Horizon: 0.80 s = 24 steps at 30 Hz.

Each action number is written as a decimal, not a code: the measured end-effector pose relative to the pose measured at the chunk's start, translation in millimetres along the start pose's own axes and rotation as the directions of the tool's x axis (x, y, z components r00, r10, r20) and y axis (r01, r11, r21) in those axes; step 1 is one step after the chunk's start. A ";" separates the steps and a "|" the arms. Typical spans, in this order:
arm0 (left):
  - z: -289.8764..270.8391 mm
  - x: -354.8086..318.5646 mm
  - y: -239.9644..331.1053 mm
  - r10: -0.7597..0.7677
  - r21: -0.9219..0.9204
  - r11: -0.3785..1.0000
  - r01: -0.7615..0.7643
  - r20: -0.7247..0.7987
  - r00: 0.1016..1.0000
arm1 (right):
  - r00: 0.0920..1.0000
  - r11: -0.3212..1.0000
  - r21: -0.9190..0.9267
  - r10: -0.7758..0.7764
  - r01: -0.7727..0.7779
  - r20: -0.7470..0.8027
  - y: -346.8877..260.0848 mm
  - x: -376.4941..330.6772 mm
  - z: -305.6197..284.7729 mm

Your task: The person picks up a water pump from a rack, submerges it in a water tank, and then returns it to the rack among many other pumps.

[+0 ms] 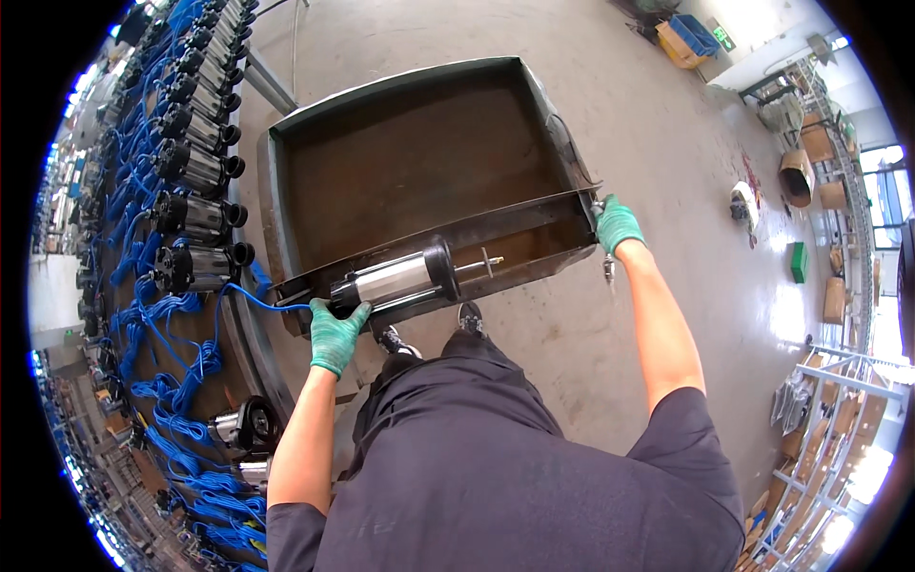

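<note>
A silver-and-black cylindrical pump motor (398,278) lies on its side on the ledge across the near part of a brown-stained metal tank (438,215). From its right end sticks a thin shaft with a brass tip and a crosspiece. My left hand (335,338), in a green glove, grips the motor's left end from below, near where a blue cable (272,303) leaves it. At the tank's right corner my gloved right hand (619,225) is closed around a metal hose fitting, mostly hidden by the fingers. A metal end piece (609,271) hangs below that hand.
Left of the tank, a long bench carries a row of similar motors (195,219) and coiled blue cables (195,367). A dark hose (569,145) runs along the tank's right rim. Boxes and a metal rack (829,400) stand far right; a green box (798,262) is on the floor.
</note>
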<state>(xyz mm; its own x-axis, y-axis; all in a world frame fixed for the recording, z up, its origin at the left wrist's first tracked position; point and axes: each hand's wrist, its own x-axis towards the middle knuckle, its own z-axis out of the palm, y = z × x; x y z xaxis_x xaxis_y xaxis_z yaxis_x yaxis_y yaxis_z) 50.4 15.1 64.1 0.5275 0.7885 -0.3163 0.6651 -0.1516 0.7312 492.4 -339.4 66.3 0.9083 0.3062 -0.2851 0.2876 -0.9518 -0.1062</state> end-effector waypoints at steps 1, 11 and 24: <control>1.9 2.8 -6.1 0.006 -0.034 0.999 -0.005 0.010 1.000 | 1.000 1.000 -0.003 -0.012 0.012 0.000 2.5 15.7 0.2; 3.0 1.7 -17.5 0.018 0.119 0.993 -0.016 -0.018 1.000 | 0.997 0.988 -0.152 -0.010 0.021 0.072 -8.3 53.0 17.5; -139.0 68.0 -84.5 0.304 0.752 0.584 -0.306 0.148 0.941 | 0.800 0.537 0.639 -0.560 0.550 -0.218 -249.5 -123.0 2.4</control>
<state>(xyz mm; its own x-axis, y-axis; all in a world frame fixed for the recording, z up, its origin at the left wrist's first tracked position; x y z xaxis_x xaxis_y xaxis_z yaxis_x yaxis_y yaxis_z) -43.4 164.4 64.8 0.7766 0.6081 -0.1649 0.6241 -0.7783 0.0690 308.1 -139.6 125.5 0.6316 0.7743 0.0394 0.4604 -0.3336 -0.8226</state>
